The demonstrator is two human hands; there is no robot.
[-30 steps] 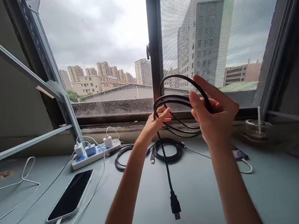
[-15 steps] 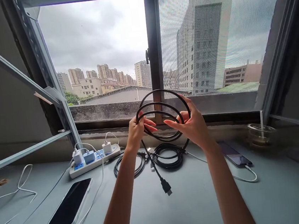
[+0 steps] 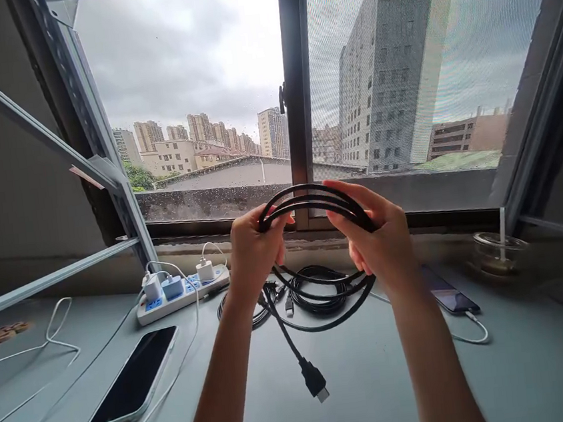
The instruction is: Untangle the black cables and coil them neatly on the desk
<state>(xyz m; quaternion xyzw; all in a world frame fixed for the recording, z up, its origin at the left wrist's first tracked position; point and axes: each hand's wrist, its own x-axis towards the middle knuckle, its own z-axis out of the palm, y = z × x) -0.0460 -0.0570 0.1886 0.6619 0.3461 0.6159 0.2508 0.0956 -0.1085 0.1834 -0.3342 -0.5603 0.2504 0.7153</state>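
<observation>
A black HDMI cable (image 3: pixel 305 200), wound in several loops, is held up between my two hands above the table. My left hand (image 3: pixel 257 244) closes around the left side of the loops, and my right hand (image 3: pixel 376 228) grips the right side. The lower part of the coil sags below my hands. One end hangs down at the front, and its HDMI plug (image 3: pixel 313 379) points toward me. Behind the held loops, two more coiled black cables lie on the table, one to the right (image 3: pixel 322 307) and a thinner one at the left, partly hidden by my left arm.
A white power strip (image 3: pixel 180 301) with chargers stands at the back left. A phone (image 3: pixel 133 378) on a white cable lies in front of it. At the right are another phone (image 3: pixel 451 294) and a plastic cup with a straw (image 3: pixel 497 255). A window rises behind the table.
The loops have been drawn closer together at the top, and the coil now tilts with its lower part toward me. My right hand has closed on the loops. The plug hangs slightly lower.
</observation>
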